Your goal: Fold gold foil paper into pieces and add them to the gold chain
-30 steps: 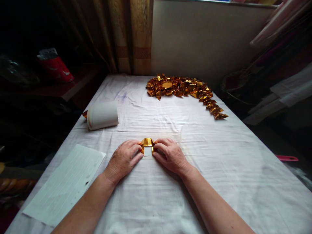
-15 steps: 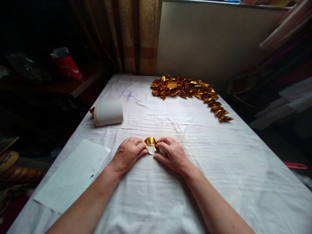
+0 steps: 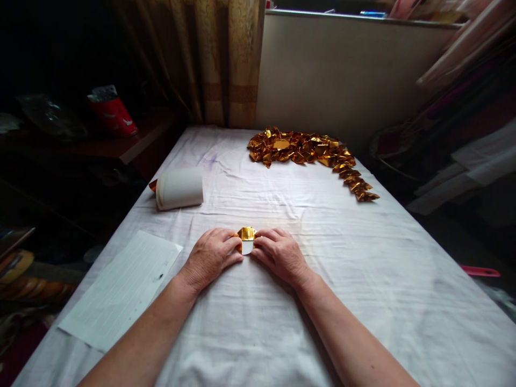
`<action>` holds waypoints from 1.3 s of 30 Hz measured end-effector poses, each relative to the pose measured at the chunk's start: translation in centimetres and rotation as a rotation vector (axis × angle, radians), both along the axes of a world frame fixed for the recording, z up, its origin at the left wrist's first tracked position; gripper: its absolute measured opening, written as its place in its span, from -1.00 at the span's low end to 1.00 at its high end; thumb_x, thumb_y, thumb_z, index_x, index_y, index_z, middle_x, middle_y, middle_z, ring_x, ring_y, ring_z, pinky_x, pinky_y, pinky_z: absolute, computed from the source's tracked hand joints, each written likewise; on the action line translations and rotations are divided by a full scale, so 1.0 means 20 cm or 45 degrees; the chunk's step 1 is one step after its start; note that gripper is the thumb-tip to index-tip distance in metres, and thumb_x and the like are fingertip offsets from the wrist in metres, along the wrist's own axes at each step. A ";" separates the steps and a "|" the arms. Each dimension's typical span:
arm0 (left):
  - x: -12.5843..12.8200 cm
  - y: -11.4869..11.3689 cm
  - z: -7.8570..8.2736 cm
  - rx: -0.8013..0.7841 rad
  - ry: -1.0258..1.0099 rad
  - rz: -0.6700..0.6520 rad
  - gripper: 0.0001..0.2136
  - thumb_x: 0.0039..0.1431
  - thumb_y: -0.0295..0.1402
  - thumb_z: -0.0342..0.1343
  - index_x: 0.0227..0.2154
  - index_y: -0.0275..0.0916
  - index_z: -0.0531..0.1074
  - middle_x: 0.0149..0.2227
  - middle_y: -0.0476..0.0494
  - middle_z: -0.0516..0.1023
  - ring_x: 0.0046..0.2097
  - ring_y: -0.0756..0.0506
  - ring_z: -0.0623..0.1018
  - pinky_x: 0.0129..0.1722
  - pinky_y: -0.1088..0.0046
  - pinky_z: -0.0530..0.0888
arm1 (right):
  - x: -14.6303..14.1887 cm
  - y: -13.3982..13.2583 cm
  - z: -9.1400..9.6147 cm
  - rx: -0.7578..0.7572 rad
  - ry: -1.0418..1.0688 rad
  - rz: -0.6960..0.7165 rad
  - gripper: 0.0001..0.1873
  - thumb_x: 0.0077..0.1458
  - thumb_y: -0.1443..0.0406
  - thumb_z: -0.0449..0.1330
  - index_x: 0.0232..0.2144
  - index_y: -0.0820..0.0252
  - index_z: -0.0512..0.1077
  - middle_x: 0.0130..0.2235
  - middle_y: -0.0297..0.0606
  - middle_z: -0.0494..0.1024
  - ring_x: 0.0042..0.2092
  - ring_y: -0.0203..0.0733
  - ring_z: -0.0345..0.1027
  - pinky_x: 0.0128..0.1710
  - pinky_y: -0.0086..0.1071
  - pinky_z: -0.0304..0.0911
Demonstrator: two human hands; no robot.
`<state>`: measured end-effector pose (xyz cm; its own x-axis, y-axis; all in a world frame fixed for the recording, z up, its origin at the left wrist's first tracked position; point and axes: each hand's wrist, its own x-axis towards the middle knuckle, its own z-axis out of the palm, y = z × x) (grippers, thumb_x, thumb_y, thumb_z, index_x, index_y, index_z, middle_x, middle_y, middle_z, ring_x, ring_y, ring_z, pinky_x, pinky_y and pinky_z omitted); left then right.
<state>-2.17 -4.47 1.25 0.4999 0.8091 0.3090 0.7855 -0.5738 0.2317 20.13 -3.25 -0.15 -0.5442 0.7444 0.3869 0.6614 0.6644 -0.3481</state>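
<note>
Between my hands, low over the white cloth, is a small piece of gold foil paper (image 3: 247, 234), folded, with a white area showing below its shiny band. My left hand (image 3: 213, 250) pinches its left end between thumb and fingers. At the right end, my right hand (image 3: 280, 250) grips it the same way. The fingertips hide both ends of the piece. Farther back on the cloth lies a heap of folded gold foil pieces (image 3: 300, 148), with a linked tail curving toward the right edge.
A curled stack of white-backed sheets (image 3: 181, 188) stands at the left on the white cloth (image 3: 342, 258). Nearer me lies a lined paper sheet (image 3: 124, 290), partly under my left forearm. A red container (image 3: 115, 115) is on the dark side table (image 3: 137, 141).
Both hands still hold the foil piece; my right fingers have closed in slightly around its right end. The whole view has shifted a little.
</note>
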 end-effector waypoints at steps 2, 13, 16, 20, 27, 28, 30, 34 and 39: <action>0.00 0.00 0.00 0.006 0.004 -0.004 -0.90 0.14 -0.30 0.22 -0.29 -0.13 0.46 -0.14 -0.04 0.56 -0.10 -0.11 0.52 -0.07 0.31 0.40 | 0.00 0.00 -0.01 0.003 0.009 -0.007 -0.83 0.25 0.20 0.13 -0.23 0.10 0.51 -0.10 -0.20 0.57 -0.14 -0.16 0.39 -0.10 -0.25 0.27; 0.02 0.01 -0.03 0.129 0.042 0.018 -0.87 0.30 -0.30 0.03 -0.27 -0.17 0.47 -0.17 -0.09 0.58 -0.14 -0.11 0.52 -0.10 0.29 0.41 | 0.00 0.00 0.00 -0.004 0.054 0.023 -0.84 0.16 0.16 0.25 -0.28 0.11 0.48 -0.13 -0.19 0.57 -0.14 -0.14 0.39 -0.11 -0.25 0.28; 0.03 0.01 -0.03 0.143 0.053 0.039 -0.87 0.30 -0.30 0.04 -0.27 -0.19 0.46 -0.19 -0.11 0.58 -0.15 -0.12 0.52 -0.10 0.28 0.42 | 0.00 0.00 0.01 -0.010 0.060 0.043 -0.88 0.17 0.21 0.23 -0.28 0.12 0.47 -0.12 -0.21 0.58 -0.14 -0.16 0.39 -0.09 -0.25 0.28; 0.03 0.01 -0.04 0.159 0.073 0.048 -0.92 0.28 -0.34 0.06 -0.26 -0.19 0.43 -0.19 -0.10 0.58 -0.15 -0.13 0.53 -0.09 0.28 0.42 | 0.00 0.00 0.01 -0.039 0.062 0.041 -0.87 0.13 0.20 0.27 -0.29 0.11 0.47 -0.11 -0.23 0.58 -0.12 -0.14 0.39 -0.06 -0.24 0.27; 0.02 0.00 -0.05 0.185 0.082 0.074 -0.90 0.28 -0.41 0.00 -0.21 -0.22 0.40 -0.24 -0.12 0.58 -0.19 -0.13 0.53 -0.12 0.28 0.43 | 0.01 0.00 0.00 -0.063 0.069 0.051 -0.75 0.05 0.23 0.32 -0.19 0.12 0.46 -0.06 -0.20 0.56 -0.09 -0.10 0.38 -0.04 -0.18 0.29; 0.02 0.00 -0.05 0.174 0.075 0.074 -0.89 0.29 -0.40 -0.01 -0.21 -0.21 0.41 -0.23 -0.12 0.58 -0.18 -0.13 0.53 -0.12 0.28 0.42 | 0.01 0.00 -0.01 -0.065 0.075 0.055 -0.76 0.06 0.23 0.31 -0.18 0.12 0.47 -0.06 -0.19 0.56 -0.09 -0.09 0.38 -0.05 -0.17 0.29; 0.02 0.01 -0.05 0.146 0.045 0.070 -0.87 0.31 -0.37 -0.02 -0.22 -0.20 0.42 -0.19 -0.11 0.59 -0.15 -0.12 0.53 -0.10 0.29 0.42 | 0.02 0.01 -0.02 -0.062 0.112 0.047 -0.81 0.12 0.25 0.25 -0.18 0.11 0.47 -0.07 -0.20 0.57 -0.10 -0.11 0.39 -0.05 -0.18 0.30; 0.02 0.01 -0.06 0.043 -0.069 0.106 -0.87 0.32 -0.35 -0.01 -0.24 -0.19 0.44 -0.18 -0.10 0.58 -0.12 -0.11 0.51 -0.06 0.29 0.41 | 0.01 0.02 -0.05 -0.025 0.226 -0.049 -0.86 0.23 0.31 0.12 -0.23 0.12 0.50 -0.16 -0.19 0.58 -0.14 -0.15 0.42 -0.10 -0.25 0.33; 0.04 0.02 -0.06 -0.030 -0.154 0.220 -0.87 0.29 -0.32 0.02 -0.31 -0.20 0.44 -0.24 -0.11 0.55 -0.13 -0.13 0.47 -0.07 0.28 0.38 | -0.01 0.04 -0.07 -0.075 0.236 -0.199 -0.84 0.22 0.31 0.12 -0.34 0.15 0.49 -0.26 -0.20 0.57 -0.20 -0.15 0.41 -0.15 -0.29 0.31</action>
<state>-1.43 -4.02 -0.02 0.3138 0.8872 0.3381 0.8374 -0.4264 0.3418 19.84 -2.45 -1.63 -0.3442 0.8384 0.4227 0.6758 0.5337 -0.5083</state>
